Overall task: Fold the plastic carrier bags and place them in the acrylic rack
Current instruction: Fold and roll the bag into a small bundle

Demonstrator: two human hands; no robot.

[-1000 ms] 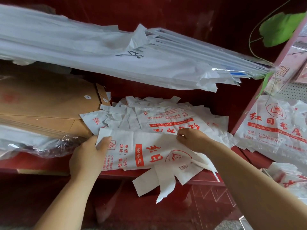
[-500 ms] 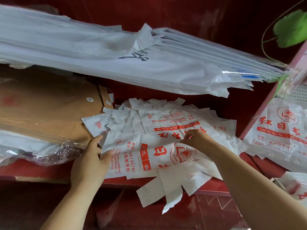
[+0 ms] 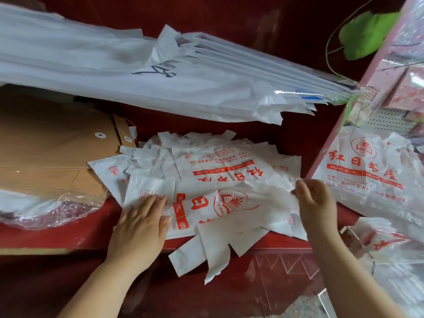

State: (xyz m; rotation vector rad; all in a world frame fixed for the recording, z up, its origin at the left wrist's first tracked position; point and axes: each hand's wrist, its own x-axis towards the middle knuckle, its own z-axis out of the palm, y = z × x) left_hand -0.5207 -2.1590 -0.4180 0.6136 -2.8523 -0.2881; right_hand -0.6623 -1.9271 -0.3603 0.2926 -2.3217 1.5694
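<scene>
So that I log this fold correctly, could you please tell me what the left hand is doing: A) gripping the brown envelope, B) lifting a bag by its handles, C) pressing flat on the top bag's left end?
C: the left hand lies flat, fingers straight, on the left end of the top carrier bag, whose right edge the right hand pinches.

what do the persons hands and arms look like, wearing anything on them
Both are bare. The left hand and right hand have no gloves, and no rings show. Neither wrist carries a watch or bracelet. The left forearm and right forearm are uncovered to the frame edge, with no sleeve in view.
</scene>
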